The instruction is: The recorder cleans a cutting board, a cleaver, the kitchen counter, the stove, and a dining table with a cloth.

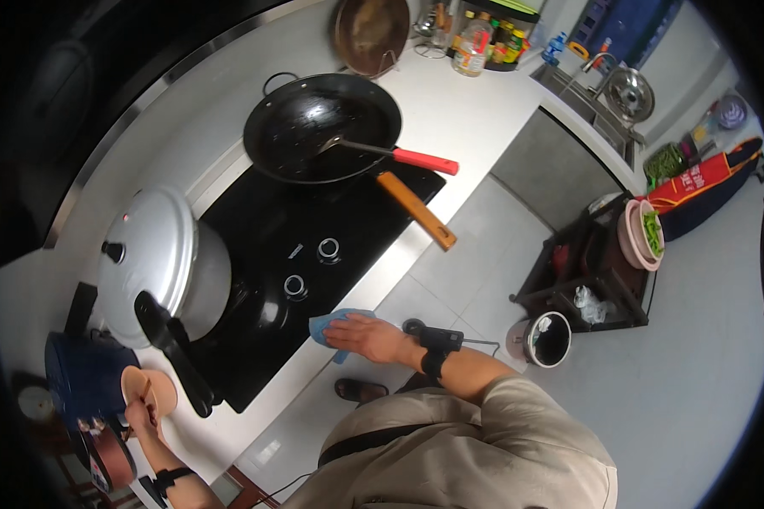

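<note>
My right hand (pixel 368 337) lies on a folded blue cloth (pixel 320 326), pressing it on the white counter's front edge beside the black glass cooktop (pixel 261 359). My left hand (pixel 140 417) is at a peach-coloured container (pixel 163 389), its fingers closed around a thin brown stick (pixel 146 387) whose end is over the container's opening. The fingers partly hide the stick. A large aluminium pressure cooker (pixel 210 286) with a black handle stands on the cooktop's left side. A black wok (pixel 280 130) with a wooden handle sits at the far side, a red-handled spatula (pixel 423 160) resting in it.
A dark blue appliance (pixel 83 375) stands beyond the peach container. Several bottles (pixel 474 48) and a sink (pixel 563 79) are at the counter's far end. On the floor are a waste bin (pixel 521 339) and a dark rack (pixel 630 299) holding pink bowls (pixel 630 245).
</note>
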A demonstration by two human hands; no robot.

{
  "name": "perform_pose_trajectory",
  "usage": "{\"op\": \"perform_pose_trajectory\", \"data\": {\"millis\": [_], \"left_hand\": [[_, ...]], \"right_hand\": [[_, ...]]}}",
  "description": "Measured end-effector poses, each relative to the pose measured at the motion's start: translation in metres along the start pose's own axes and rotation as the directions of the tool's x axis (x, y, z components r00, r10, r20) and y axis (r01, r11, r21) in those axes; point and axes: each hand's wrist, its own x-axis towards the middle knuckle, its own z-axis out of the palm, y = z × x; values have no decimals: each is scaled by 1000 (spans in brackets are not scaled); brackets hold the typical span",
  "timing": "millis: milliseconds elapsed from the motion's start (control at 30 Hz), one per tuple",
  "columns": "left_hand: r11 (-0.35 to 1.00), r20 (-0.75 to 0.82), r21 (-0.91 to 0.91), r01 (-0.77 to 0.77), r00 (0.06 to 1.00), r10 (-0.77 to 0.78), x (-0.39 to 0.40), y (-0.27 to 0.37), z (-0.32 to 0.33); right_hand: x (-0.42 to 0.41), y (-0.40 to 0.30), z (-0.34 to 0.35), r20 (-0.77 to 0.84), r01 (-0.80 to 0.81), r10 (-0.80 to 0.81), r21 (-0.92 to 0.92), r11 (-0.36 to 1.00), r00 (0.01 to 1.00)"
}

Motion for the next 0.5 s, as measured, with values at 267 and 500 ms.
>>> {"op": "perform_pose_trajectory", "data": {"millis": [267,500], "left_hand": [[951,-321,-125,-284,918,232,-117,-26,-12],[932,-256,-182,-313,930,262,-273,-27,36]], "right_hand": [[-40,85,-42,-78,-11,10,-13,1000,997],[-95,222,-102,-227,-13,25,56,998,974]]}}
